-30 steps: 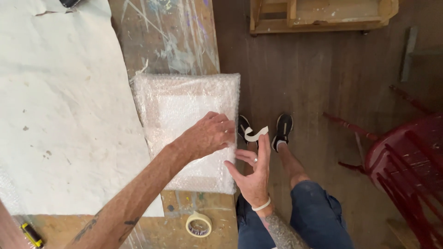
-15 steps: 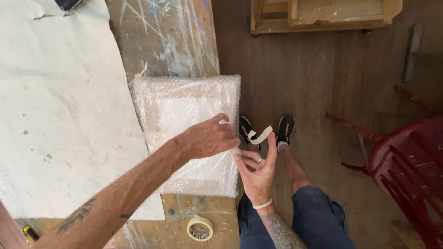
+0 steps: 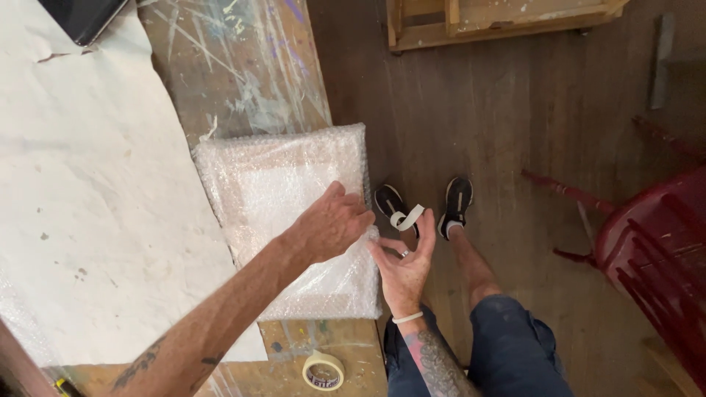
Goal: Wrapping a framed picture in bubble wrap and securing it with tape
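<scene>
A flat rectangular object wrapped in bubble wrap lies at the edge of a paint-streaked wooden table. My left hand presses down on the wrap near its right edge, fingers curled over it. My right hand is just off the table edge, palm up, with a short curled strip of pale masking tape stuck to its fingertips. The two hands almost touch at the package's right side.
A roll of masking tape lies on the table's near edge. White paper covers the table's left part. My legs and black shoes stand on the wooden floor. A red chair is at right, a wooden frame at the top.
My left hand has stayed on the package's right edge. My right hand with the tape strip has dropped a little and come closer to the left hand.
</scene>
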